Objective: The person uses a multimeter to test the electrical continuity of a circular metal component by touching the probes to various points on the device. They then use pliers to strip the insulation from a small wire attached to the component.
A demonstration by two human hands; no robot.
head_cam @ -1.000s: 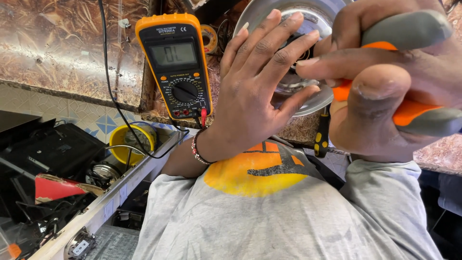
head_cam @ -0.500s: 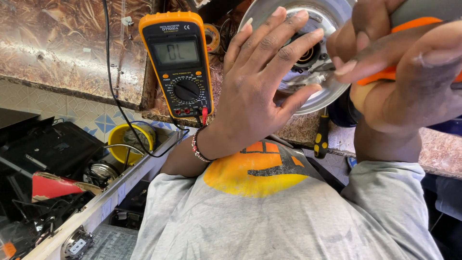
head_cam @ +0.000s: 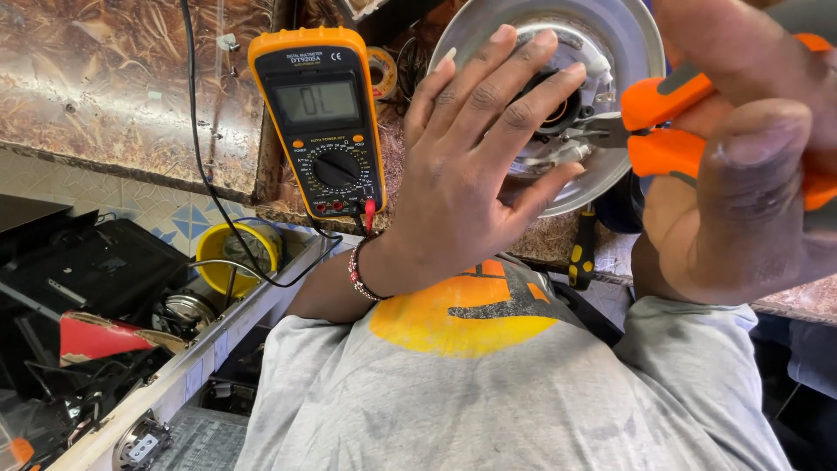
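— Step in hand, by the look?
— Seems to be work on the small fitting in the middle of the round metal housing (head_cam: pixel 623 52), done with pliers

— Left hand (head_cam: pixel 475 166)?
— Laid flat against the inner face of the housing, fingers (head_cam: pixel 514 96) spread wide, pinching nothing, only pressing to steady

— And the right hand (head_cam: pixel 741 192)?
— Closed firmly round the orange pliers (head_cam: pixel 671 131), fingers pressed together on the handles. Nose of the pliers just beyond the left fingertips, at the black centre part (head_cam: pixel 558 109). Cannot tell if biting on anything

— Around the fingers?
— Yellow multimeter (head_cam: pixel 323 122) upright just beside the left little finger, apart from it. Yellow-and-black screwdriver (head_cam: pixel 582 253) below the left thumb, under the housing rim

— Next move calls for what?
— Probably firm pressure from the spread fingers and a small, controlled motion of the pliers, keeping the nose off the fingertips so close beside it
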